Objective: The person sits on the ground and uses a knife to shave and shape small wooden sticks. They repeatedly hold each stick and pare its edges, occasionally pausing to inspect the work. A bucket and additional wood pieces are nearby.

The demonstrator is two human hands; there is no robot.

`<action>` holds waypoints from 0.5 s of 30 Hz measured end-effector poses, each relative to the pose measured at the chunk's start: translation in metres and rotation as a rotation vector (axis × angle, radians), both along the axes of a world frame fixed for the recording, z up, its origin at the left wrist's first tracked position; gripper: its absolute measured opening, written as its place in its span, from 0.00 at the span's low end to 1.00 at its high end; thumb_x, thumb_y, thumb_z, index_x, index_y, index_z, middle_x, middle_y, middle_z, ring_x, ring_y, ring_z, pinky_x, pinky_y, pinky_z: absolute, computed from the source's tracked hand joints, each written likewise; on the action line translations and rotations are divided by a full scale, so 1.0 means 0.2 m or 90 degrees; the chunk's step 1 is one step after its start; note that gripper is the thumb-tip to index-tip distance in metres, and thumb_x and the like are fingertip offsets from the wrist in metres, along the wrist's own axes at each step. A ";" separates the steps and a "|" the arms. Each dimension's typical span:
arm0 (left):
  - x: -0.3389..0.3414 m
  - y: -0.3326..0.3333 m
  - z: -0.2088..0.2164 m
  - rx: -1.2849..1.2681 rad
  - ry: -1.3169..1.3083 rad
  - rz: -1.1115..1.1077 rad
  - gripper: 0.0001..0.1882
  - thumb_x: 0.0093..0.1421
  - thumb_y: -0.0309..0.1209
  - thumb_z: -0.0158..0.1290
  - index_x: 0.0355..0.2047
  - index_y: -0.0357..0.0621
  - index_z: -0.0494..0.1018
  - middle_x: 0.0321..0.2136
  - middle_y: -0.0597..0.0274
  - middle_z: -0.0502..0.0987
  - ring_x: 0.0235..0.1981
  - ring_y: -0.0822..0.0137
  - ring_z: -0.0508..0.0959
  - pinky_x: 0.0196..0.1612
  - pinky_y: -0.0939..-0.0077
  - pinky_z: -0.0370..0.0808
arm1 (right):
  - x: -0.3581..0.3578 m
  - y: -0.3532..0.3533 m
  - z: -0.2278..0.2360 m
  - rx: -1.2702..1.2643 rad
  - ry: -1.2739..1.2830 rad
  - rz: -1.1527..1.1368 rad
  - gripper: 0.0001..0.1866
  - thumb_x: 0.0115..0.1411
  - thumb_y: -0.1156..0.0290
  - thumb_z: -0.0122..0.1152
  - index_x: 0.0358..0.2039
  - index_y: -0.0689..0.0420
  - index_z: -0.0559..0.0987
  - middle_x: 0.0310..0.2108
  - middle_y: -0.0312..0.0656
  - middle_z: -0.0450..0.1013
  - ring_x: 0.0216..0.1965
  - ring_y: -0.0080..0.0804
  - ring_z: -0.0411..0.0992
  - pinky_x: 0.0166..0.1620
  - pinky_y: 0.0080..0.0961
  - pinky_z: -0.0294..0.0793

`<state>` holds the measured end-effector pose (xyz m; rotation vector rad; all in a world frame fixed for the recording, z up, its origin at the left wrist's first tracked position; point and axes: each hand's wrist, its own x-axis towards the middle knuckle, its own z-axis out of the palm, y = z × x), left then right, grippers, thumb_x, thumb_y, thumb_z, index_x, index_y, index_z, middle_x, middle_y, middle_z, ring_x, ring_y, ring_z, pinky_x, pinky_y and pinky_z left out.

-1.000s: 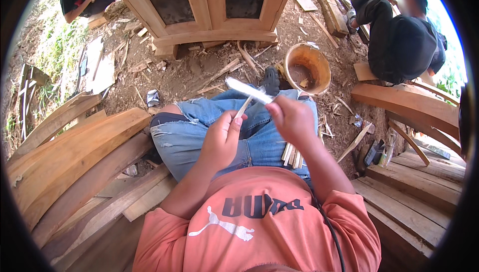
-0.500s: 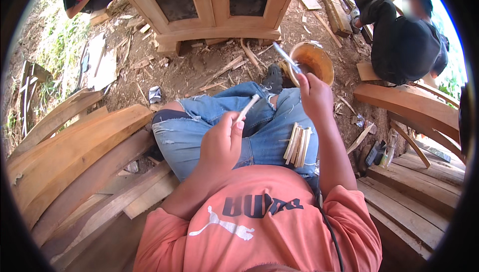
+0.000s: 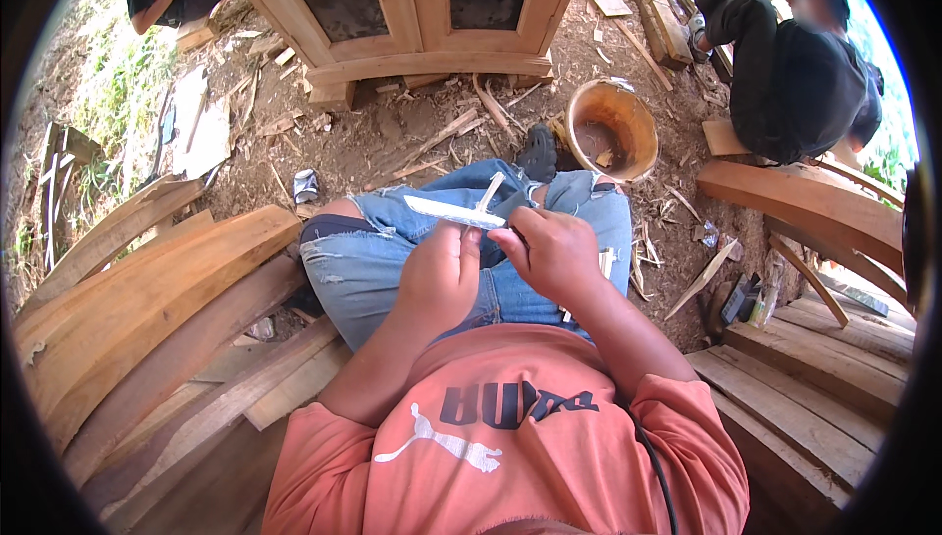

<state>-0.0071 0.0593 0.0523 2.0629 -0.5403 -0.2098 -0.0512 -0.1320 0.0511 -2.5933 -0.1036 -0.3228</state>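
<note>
One slim pale wooden stick (image 3: 492,189) stands over the person's lap, its lower end pinched in the fingers of the left hand (image 3: 442,270), which are closed narrowly around it. A knife (image 3: 442,211) crosses the stick just above those fingers, its bright blade pointing left; the fingers of the right hand (image 3: 557,255) are wrapped about its handle, which they mostly hide. Whether the edge bites into the wood, I cannot tell. Below both hands spread the blue ripped jeans (image 3: 358,265), and a bundle of similar sticks (image 3: 606,264) lies on the right thigh, largely covered by the right hand and forearm. Beyond the knees, near a dark shoe (image 3: 537,154), a dirty yellowish bucket (image 3: 643,135) sits on the earth floor (image 3: 373,138) among scattered shavings. Farther out stands a panelled wooden piece (image 3: 422,66), with curved boards (image 3: 147,290) stacked at left and a person in dark clothes (image 3: 800,94) seated at right
</note>
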 end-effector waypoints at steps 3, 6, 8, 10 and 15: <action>-0.03 0.00 0.04 0.083 0.007 -0.010 0.09 0.77 0.32 0.48 0.46 0.38 0.71 0.26 0.41 0.80 0.31 0.35 0.81 0.32 0.46 0.74 | 0.09 -0.16 -0.04 -0.054 0.024 -0.089 0.22 0.71 0.48 0.63 0.30 0.54 0.79 0.23 0.46 0.77 0.28 0.51 0.80 0.32 0.47 0.77; -0.09 0.00 0.05 0.085 0.011 -0.007 0.08 0.77 0.31 0.48 0.46 0.38 0.71 0.24 0.44 0.79 0.27 0.36 0.80 0.29 0.48 0.72 | 0.26 -0.43 -0.01 0.000 0.144 -0.361 0.27 0.77 0.47 0.52 0.31 0.57 0.80 0.28 0.52 0.80 0.33 0.57 0.81 0.38 0.53 0.76; -0.10 -0.01 0.07 0.066 0.054 -0.013 0.08 0.77 0.31 0.48 0.46 0.38 0.71 0.25 0.43 0.79 0.28 0.36 0.81 0.30 0.48 0.72 | 0.22 -0.43 0.02 0.022 0.112 -0.305 0.25 0.75 0.47 0.55 0.30 0.57 0.79 0.27 0.51 0.80 0.32 0.57 0.80 0.36 0.52 0.76; -0.08 0.00 0.04 0.068 0.060 -0.005 0.08 0.77 0.31 0.48 0.46 0.38 0.71 0.26 0.43 0.78 0.29 0.36 0.80 0.30 0.49 0.72 | 0.11 -0.26 0.08 0.038 0.073 -0.191 0.23 0.73 0.49 0.60 0.30 0.56 0.79 0.25 0.48 0.78 0.28 0.57 0.78 0.32 0.50 0.76; -0.04 0.00 -0.02 0.010 0.042 -0.007 0.08 0.77 0.31 0.48 0.45 0.37 0.70 0.27 0.42 0.78 0.30 0.36 0.80 0.31 0.51 0.72 | -0.02 0.00 0.08 0.060 0.056 -0.011 0.19 0.70 0.52 0.65 0.31 0.54 0.80 0.22 0.48 0.76 0.26 0.56 0.76 0.30 0.49 0.73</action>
